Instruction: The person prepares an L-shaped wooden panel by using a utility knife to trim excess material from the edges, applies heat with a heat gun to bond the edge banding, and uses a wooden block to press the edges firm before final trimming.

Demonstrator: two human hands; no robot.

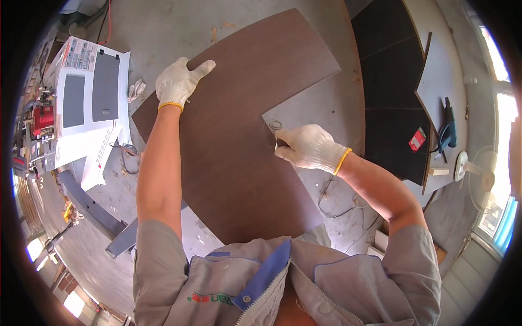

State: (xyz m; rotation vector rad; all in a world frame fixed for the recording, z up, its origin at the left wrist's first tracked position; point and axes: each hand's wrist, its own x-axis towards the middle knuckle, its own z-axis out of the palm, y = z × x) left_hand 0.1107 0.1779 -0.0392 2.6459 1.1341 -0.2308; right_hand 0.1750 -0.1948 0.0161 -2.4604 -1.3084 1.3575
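The step in hand looks like edge finishing at the inner corner of the brown panel (234,146), which lies before the torso, near end by the jacket (337,271). The gloved left hand (176,84), arm stretched forward, grips its far-left edge, thumb over the face; the right hand (315,146), elbow bent, pinches something dark, too hidden to name, near a thin curl (275,125). Next seems to call for a steady left hold and a light right stroke

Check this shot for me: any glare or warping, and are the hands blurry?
In the head view, the window at right is blown out to white; fisheye bending in the head view bows the far edge of the board, and the corners go black; also in the head view, the left hand and right hand look fairly sharp.
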